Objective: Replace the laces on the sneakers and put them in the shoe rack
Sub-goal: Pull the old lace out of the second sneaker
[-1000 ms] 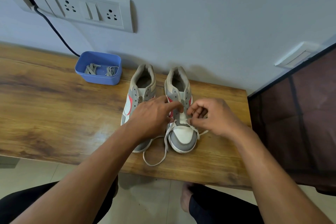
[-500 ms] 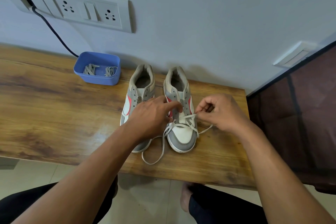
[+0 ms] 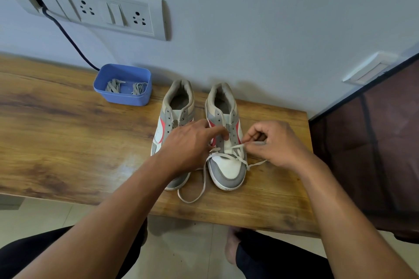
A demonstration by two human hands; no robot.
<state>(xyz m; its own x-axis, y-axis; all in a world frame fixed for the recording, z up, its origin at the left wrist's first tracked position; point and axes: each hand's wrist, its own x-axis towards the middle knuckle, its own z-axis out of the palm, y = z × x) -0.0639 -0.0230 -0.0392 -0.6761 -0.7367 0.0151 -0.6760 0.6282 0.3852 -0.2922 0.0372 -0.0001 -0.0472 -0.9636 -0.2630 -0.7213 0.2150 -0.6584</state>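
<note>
Fingers (image 3: 249,137) of the right hand (image 3: 275,142) pinch the white lace (image 3: 235,147) just beside the sneaker (image 3: 226,165).
The left hand (image 3: 188,142) lies loosely open, forefinger straight on the sneaker's eyelet row; lace slack trails onto the wooden bench (image 3: 68,142).

- Two sneakers: left sneaker (image 3: 169,123), right sneaker (image 3: 227,167).
- One white lace (image 3: 204,179).
- One blue tub (image 3: 122,98), far left.
- Two grey lace bundles (image 3: 114,85).
- Two hands: left hand (image 3: 188,142), right hand (image 3: 275,142).
</note>
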